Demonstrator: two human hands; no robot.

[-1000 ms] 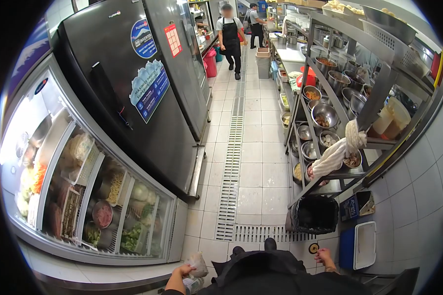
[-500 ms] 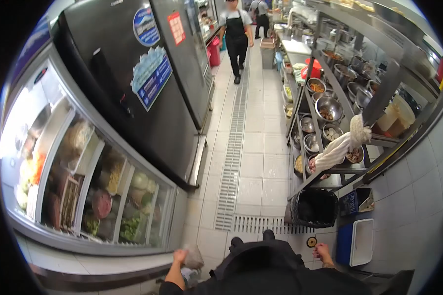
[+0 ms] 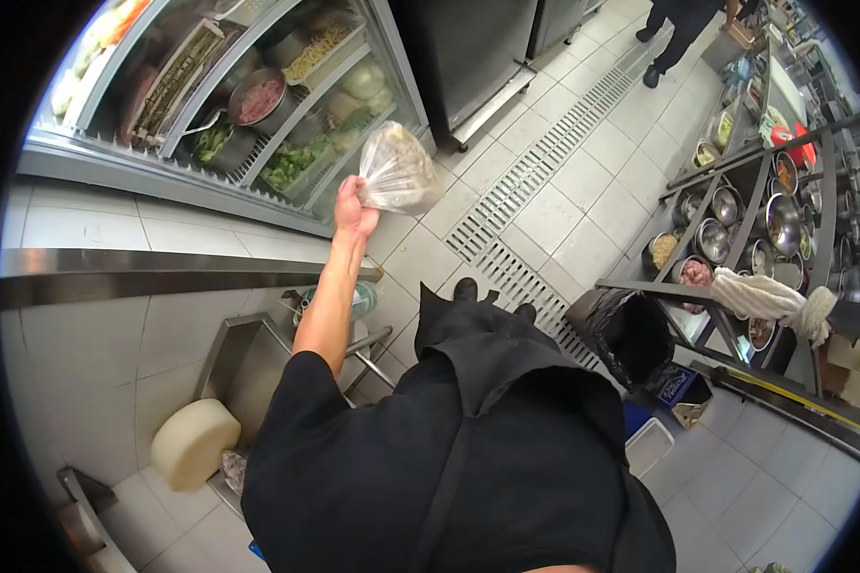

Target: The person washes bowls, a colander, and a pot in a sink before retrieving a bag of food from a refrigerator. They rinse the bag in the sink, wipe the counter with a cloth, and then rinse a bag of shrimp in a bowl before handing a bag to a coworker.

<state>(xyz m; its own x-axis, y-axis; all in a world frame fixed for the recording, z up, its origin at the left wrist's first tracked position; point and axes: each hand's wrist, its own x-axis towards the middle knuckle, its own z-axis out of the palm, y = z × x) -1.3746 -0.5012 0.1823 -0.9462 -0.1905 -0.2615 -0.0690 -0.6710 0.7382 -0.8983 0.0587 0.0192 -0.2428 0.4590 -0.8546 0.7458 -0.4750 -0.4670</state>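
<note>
My left hand (image 3: 355,208) is closed around the gathered neck of a clear plastic bag (image 3: 398,172). What fills the bag looks brownish, but I cannot make out what it is. The arm reaches forward, so the bag hangs in front of the lower corner of a glass-fronted fridge (image 3: 287,218). Through the glass show a metal pot of pink meat (image 3: 258,99), green leafy vegetables (image 3: 296,164) and some pale shredded food (image 3: 323,53). No part of my right hand can be seen.
A slotted floor drain (image 3: 545,153) runs along the aisle, where another person's legs (image 3: 674,43) show. On the right stand a black-lined bin (image 3: 626,334) and a metal rack (image 3: 659,286) of bowls. At left are a steel ledge (image 3: 162,270) and a round pale block (image 3: 196,444).
My left hand has lifted the bag and stretched it forward, up to the fridge. The view has turned and tilted down. My right hand has gone out of view; the other person is closer.
</note>
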